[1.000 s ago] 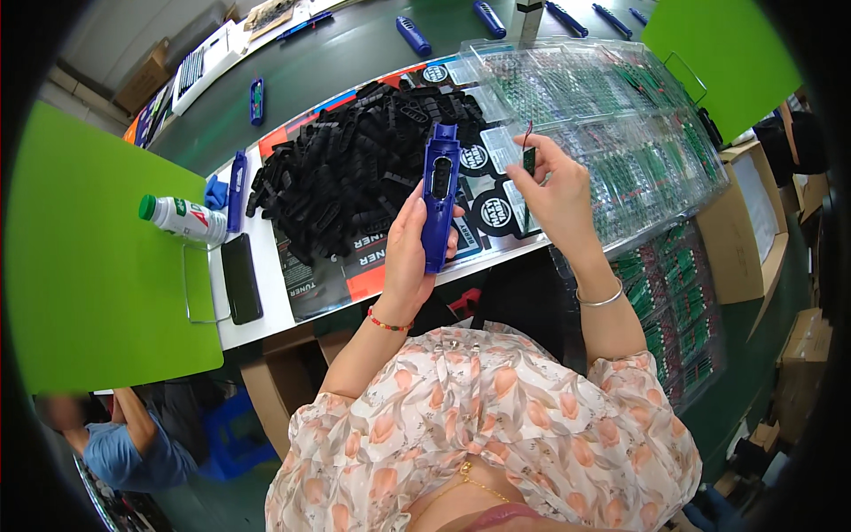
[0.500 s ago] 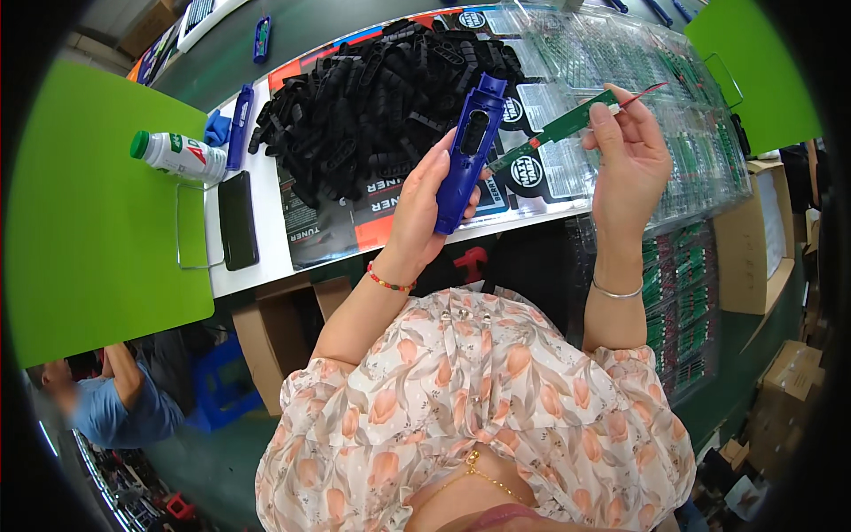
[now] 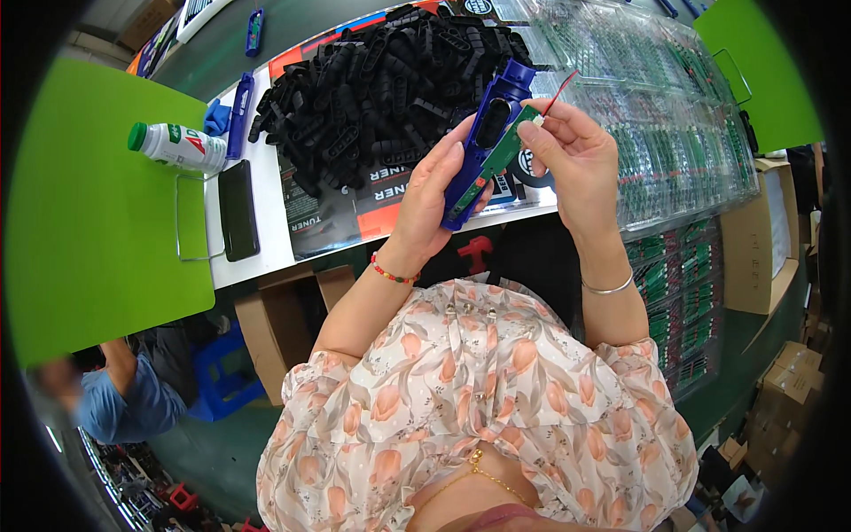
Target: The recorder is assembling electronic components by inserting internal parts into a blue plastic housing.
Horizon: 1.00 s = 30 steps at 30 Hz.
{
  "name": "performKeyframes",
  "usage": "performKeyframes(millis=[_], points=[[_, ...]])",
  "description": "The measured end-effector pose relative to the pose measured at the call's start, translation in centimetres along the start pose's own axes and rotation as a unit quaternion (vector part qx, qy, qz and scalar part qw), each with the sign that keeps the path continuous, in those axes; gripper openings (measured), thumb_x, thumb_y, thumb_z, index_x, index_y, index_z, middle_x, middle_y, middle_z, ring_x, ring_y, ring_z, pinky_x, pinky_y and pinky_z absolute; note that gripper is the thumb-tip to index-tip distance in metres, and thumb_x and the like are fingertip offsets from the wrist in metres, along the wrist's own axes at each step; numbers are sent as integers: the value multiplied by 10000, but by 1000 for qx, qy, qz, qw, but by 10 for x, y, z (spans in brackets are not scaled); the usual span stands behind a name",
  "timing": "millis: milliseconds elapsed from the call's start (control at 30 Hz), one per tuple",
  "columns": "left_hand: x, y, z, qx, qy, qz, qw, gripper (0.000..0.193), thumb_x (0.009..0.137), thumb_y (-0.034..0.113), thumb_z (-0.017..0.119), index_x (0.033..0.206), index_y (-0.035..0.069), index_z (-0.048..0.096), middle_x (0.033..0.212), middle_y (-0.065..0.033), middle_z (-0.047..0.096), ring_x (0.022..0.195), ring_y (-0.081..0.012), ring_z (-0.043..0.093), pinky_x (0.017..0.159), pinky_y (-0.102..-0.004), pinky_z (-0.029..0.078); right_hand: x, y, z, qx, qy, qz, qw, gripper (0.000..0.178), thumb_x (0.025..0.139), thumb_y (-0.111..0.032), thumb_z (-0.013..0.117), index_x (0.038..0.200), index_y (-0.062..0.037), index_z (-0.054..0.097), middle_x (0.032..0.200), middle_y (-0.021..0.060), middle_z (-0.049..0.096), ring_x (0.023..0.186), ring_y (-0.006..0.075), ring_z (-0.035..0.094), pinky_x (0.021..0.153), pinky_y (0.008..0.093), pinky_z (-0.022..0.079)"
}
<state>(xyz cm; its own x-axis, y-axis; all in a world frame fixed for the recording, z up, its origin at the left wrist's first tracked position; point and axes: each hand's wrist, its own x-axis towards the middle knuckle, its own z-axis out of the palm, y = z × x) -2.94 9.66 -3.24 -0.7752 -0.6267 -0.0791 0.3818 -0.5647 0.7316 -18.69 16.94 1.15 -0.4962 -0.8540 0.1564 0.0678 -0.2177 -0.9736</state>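
Note:
My left hand (image 3: 432, 191) is wrapped round a blue plastic housing (image 3: 511, 87), an elongated shell with a dark oval opening, tilted with its wider end up and to the right. In my right hand (image 3: 574, 158) a narrow green circuit board (image 3: 504, 153) is pinched near its upper end, by a white connector with a thin red wire (image 3: 558, 91). The board slants along the housing, its lower end at the housing's lower part. Whether it is seated inside I cannot tell. Behind my hands lies a heap of black ribbed plastic parts (image 3: 355, 97).
Clear plastic trays of green boards (image 3: 656, 133) stack up at the right. To the left are a black phone (image 3: 238, 211), a white bottle with green cap (image 3: 182, 147), a blue shell piece (image 3: 239, 115) and a green panel (image 3: 106, 213). A person (image 3: 133, 399) sits at lower left.
My right hand has moved left and slightly down, bringing the circuit board from beside the blue housing onto it. The housing has shifted slightly to the right and tilted further.

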Motion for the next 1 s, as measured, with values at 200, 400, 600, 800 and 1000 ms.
performKeyframes(millis=[200, 400, 600, 800, 1000], points=[[-1, 0, -2, -2, -3, 2, 1000, 548, 1028, 315, 451, 1501, 72, 319, 998, -163, 634, 714, -152, 602, 594, -257, 496, 1, 0, 7, 13, 15, 19, 1000, 276, 855, -56, 734, 1110, -18, 637, 814, 38, 701, 596, 12, 536, 494, 150, 394], [-1, -3, -3, -22, -3, 8, 1000, 549, 1026, 329, 453, 1494, 69, 331, 983, -152, 635, 686, -136, 584, 576, -246, 483, 1, 5, 16, -23, 36, -5, 999, 193, 839, -50, 744, 1005, -15, 653, 911, 55, 680, 600, 23, 533, 510, 148, 405], [-5, -2, 0, 73, 4, 45, 996, 501, 1009, 220, 522, 1460, 47, 386, 970, -118, 647, 651, -104, 565, 564, -219, 465, 9, 19, 11, -190, 47, -139, 971, 207, 774, -60, 782, 959, -34, 694, 1007, 47, 573, 656, 51, 532, 529, 180, 436], [-2, 13, -1, 191, 51, 90, 976, 458, 984, 101, 554, 1422, 18, 447, 955, -59, 659, 648, -68, 565, 575, -210, 480, 3, 14, 43, -119, 73, -81, 987, 805, 753, 45, 739, 1442, -81, 342, 1043, 100, 525, 673, 94, 611, 533, 215, 524], [12, 52, -12, 251, 48, 75, 964, 491, 973, 78, 560, 1440, 23, 422, 951, -124, 704, 647, -72, 575, 578, -207, 483, 20, 18, 52, -32, 91, -32, 995, 758, 818, 10, 705, 1457, -57, 302, 1059, 78, 518, 690, 82, 608, 554, 197, 496]])
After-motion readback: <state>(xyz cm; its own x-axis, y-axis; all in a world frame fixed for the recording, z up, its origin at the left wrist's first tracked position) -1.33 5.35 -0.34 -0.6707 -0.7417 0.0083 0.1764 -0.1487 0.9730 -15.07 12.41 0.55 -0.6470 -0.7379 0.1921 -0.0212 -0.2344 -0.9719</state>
